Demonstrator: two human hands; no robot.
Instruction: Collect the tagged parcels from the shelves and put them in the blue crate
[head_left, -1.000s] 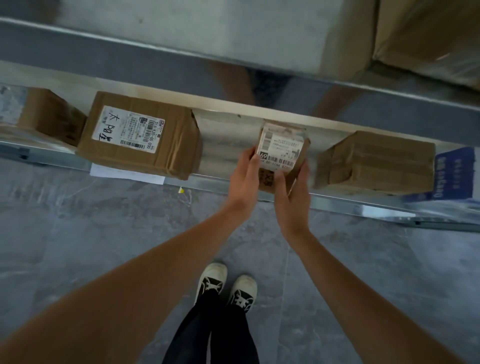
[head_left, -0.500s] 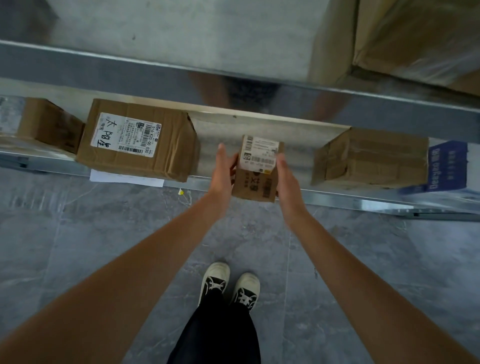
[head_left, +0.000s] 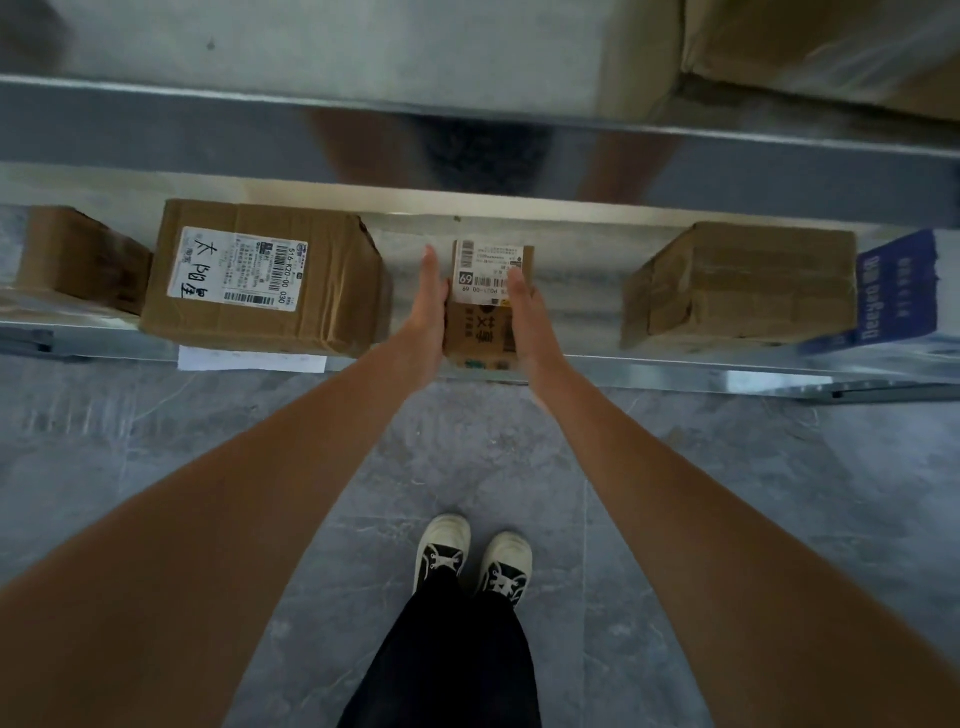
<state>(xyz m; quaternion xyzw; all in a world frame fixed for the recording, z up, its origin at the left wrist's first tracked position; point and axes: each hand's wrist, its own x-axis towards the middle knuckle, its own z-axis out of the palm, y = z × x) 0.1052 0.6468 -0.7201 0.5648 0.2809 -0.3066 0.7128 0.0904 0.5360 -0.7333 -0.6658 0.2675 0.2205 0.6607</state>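
Now, notes from the lower shelf, clock directions read on the head view with 12 o'clock away from me
Small parcel (head_left: 480, 322): brown carton with a white barcode label on top, printed "69"; it sits between my two palms at the front lip of the metal shelf (head_left: 571, 312), its near end reaching the shelf edge; whether its base touches the shelf I cannot tell
Left hand (head_left: 428, 306): flat against the parcel's 9 o'clock side, fingers straight and pointing to 12 o'clock, nothing curled around the carton
Right hand (head_left: 524, 317): flat against the 3 o'clock side, fingers straight, fingertip lying over the label's edge
Grip: a two-palm squeeze on the small parcel, narrow as the carton itself
Large labelled box (head_left: 265, 275): at 9 o'clock of the parcel, just beside my left hand, white label with handwriting and barcodes on top
Paper slip (head_left: 249, 359): white, poking out from under that box over the shelf edge
Small brown box (head_left: 78, 257): further toward 9 o'clock, against the large one
Taped box (head_left: 743, 283): at 3 o'clock, well apart from my right hand, no label showing
Blue item (head_left: 893, 291): beyond the taped box at 3 o'clock, white print, too blurred to read
Shoes (head_left: 472, 558): at 6 o'clock on the grey tile floor (head_left: 156, 415)
Blue crate: not seen from this view
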